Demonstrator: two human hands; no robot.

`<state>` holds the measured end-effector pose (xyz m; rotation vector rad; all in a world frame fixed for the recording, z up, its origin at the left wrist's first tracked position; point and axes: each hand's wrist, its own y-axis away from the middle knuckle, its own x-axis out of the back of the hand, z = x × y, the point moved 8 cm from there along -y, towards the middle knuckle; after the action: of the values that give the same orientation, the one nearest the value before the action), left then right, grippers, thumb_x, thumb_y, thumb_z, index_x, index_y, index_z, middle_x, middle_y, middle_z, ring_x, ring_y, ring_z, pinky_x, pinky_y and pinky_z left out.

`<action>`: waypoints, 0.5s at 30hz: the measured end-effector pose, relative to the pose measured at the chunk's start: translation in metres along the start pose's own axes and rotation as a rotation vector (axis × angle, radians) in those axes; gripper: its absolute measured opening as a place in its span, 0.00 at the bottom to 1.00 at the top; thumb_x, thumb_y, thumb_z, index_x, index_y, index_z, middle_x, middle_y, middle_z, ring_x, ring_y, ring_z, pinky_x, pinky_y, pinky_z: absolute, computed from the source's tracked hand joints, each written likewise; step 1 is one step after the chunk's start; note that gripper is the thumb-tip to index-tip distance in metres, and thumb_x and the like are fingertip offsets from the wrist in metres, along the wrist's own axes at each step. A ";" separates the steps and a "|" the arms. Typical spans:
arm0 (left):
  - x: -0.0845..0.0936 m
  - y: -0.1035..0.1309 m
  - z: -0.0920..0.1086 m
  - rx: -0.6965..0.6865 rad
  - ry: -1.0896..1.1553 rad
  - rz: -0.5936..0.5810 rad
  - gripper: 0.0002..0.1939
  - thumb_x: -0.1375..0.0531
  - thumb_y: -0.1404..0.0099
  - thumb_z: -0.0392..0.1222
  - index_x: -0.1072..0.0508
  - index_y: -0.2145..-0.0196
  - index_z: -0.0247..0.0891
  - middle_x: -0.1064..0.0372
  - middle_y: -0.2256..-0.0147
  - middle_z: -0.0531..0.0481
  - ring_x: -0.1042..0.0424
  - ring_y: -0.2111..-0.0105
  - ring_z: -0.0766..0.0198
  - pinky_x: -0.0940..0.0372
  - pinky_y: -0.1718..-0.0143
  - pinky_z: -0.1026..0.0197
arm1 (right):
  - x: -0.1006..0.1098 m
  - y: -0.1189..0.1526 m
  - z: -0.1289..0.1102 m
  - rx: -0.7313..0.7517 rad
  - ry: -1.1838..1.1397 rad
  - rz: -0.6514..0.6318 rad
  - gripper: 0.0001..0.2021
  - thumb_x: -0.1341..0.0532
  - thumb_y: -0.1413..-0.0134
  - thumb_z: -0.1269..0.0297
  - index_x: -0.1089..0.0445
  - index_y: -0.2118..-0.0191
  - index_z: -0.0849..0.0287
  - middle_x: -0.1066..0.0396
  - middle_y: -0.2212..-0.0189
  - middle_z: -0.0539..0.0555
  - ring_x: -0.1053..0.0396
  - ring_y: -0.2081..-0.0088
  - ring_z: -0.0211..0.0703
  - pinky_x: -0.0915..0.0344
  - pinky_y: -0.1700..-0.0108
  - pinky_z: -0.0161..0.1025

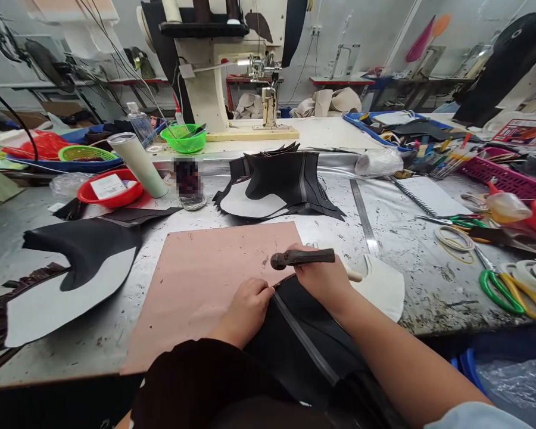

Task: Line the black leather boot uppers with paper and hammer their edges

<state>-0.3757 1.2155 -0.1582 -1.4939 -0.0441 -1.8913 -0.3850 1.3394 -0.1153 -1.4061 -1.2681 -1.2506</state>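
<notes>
My right hand [324,277] is wrapped round the wooden handle of a hammer [308,256], its dark metal head raised just above the work. Under it lies a black leather piece [304,328] with a grey strip running down it, draped over the table's front edge. My left hand [250,304] pinches the far edge of this leather piece against a pinkish board [205,268]. A white curved piece [382,286] lies to the right of my right hand, partly hidden by it.
Stacked black and white pieces [268,185] stand behind the board; more [93,256] lie left. A steel ruler [363,211], notebook [433,196] and scissors [502,292] lie right. A sewing machine [205,89] stands at the back, beside a green bowl [184,140]. A red tray [111,193] sits left.
</notes>
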 end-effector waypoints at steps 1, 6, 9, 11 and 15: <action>0.000 0.000 0.001 -0.013 -0.020 0.000 0.14 0.53 0.36 0.31 0.29 0.70 0.35 0.34 0.70 0.48 0.36 0.68 0.62 0.37 0.65 0.59 | -0.003 0.000 -0.001 0.012 -0.002 -0.016 0.11 0.52 0.45 0.70 0.34 0.62 0.55 0.28 0.68 0.51 0.31 0.68 0.42 0.51 0.74 0.34; 0.002 -0.002 0.003 -0.023 -0.045 -0.006 0.14 0.54 0.36 0.31 0.29 0.68 0.33 0.34 0.70 0.47 0.36 0.68 0.62 0.37 0.65 0.60 | -0.019 0.000 -0.001 0.056 0.095 -0.133 0.10 0.51 0.47 0.72 0.33 0.65 0.57 0.28 0.70 0.53 0.31 0.70 0.43 0.52 0.74 0.35; 0.003 -0.003 0.004 -0.022 -0.039 0.001 0.14 0.54 0.35 0.31 0.29 0.68 0.34 0.34 0.70 0.47 0.36 0.68 0.62 0.36 0.65 0.60 | -0.011 0.002 -0.002 0.047 0.036 -0.070 0.11 0.52 0.46 0.71 0.34 0.63 0.55 0.28 0.68 0.50 0.31 0.69 0.41 0.52 0.74 0.35; 0.004 -0.003 0.004 -0.026 -0.029 0.005 0.14 0.54 0.36 0.31 0.29 0.68 0.34 0.34 0.70 0.48 0.36 0.68 0.62 0.36 0.64 0.60 | -0.013 0.003 -0.004 0.053 0.029 -0.121 0.10 0.51 0.46 0.71 0.34 0.63 0.56 0.28 0.69 0.51 0.31 0.70 0.41 0.52 0.74 0.35; 0.002 -0.002 0.003 -0.003 -0.013 -0.013 0.14 0.54 0.36 0.31 0.30 0.68 0.35 0.34 0.70 0.48 0.36 0.68 0.62 0.37 0.65 0.59 | -0.007 0.002 -0.007 0.056 0.069 -0.125 0.11 0.51 0.48 0.73 0.33 0.65 0.57 0.28 0.71 0.52 0.32 0.70 0.41 0.54 0.75 0.36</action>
<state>-0.3744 1.2176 -0.1550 -1.5111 -0.0573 -1.8928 -0.3835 1.3314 -0.1215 -1.2489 -1.3504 -1.3256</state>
